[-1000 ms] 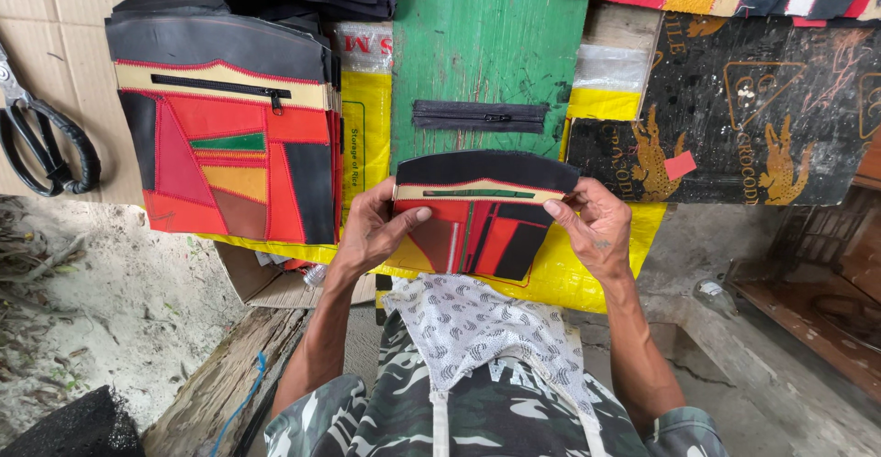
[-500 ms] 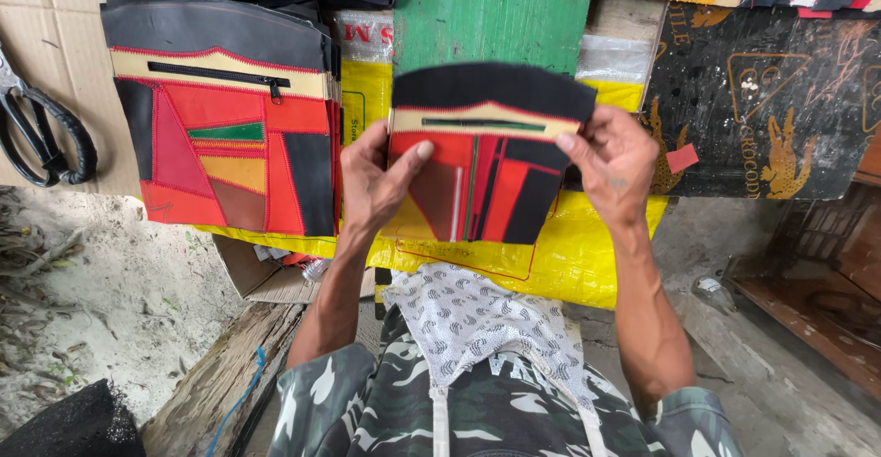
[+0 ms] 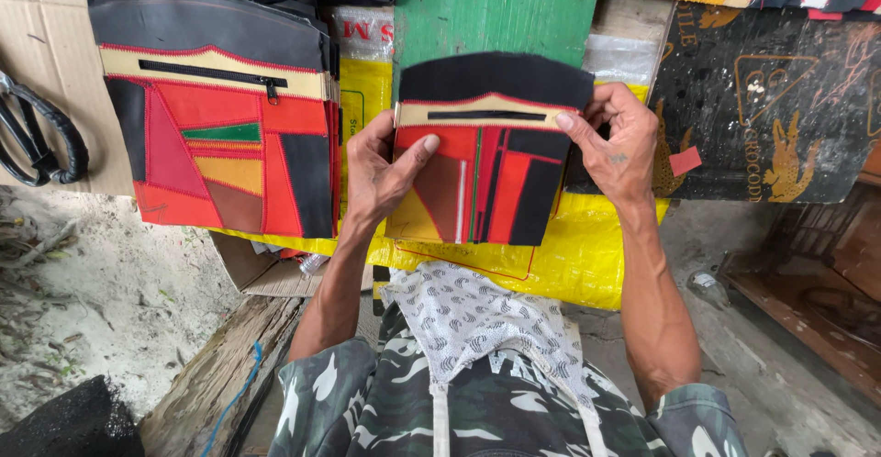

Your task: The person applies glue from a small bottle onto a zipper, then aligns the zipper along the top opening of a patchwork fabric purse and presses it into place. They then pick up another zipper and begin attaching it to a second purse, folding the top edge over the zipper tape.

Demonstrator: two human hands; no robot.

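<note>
Left fingers: the left hand [image 3: 381, 177] is closed on the left edge of the patchwork panel [image 3: 482, 168], thumb [image 3: 418, 150] laid flat across its red front, the other fingers hidden behind.
Right fingers: the right hand [image 3: 615, 140] pinches the panel's top right corner, fingertips curled over the cream zip band.
Panel: held upright in the air between both hands, in front of the green board [image 3: 496, 7] and above the yellow sack [image 3: 587, 246]; black top, red, orange and black patches below.
Step in hand: seemingly an inspection, the piece spread flat and raised to eye level.
Next move: whatever follows likely needs both grips kept, since the panel is limp and would fold if one side is let go.
Edges: the finished bag stack [image 3: 220, 117] hangs just left of the left hand, near but apart; a dark printed sheet [image 3: 771, 117] lies just behind the right hand.
Open room: space lies downward, toward the lap [image 3: 477, 393]; scissors [image 3: 37, 140] hang well apart at far left.
</note>
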